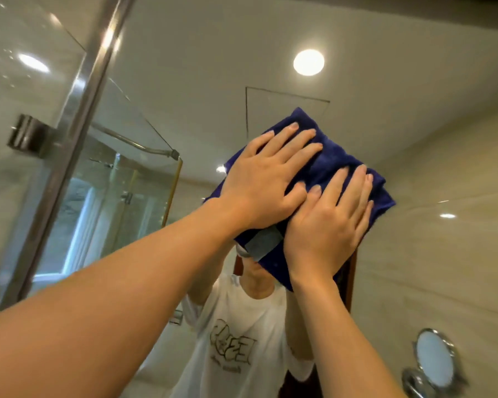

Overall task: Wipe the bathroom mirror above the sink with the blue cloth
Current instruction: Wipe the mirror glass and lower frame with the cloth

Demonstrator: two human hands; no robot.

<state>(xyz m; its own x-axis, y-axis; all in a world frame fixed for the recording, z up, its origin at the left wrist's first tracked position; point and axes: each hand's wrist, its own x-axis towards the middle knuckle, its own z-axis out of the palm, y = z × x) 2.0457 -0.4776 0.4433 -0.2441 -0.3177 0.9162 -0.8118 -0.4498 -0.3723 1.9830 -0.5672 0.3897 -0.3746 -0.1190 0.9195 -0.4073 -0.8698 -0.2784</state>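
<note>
I see both hands, left (266,179) and right (329,222), pressing flat on the blue cloth (337,168) against the mirror (184,67); the reflected shirt (236,349) writing is too blurry to read.

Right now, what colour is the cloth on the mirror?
Dark blue cloth, seen best in the head view.

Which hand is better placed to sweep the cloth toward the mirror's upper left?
Probably the left hand: it lies flat on the blue cloth's upper-left part, while the right hand presses lower right.

Bright ceiling light (308,62), soft wide-angle blur
</note>
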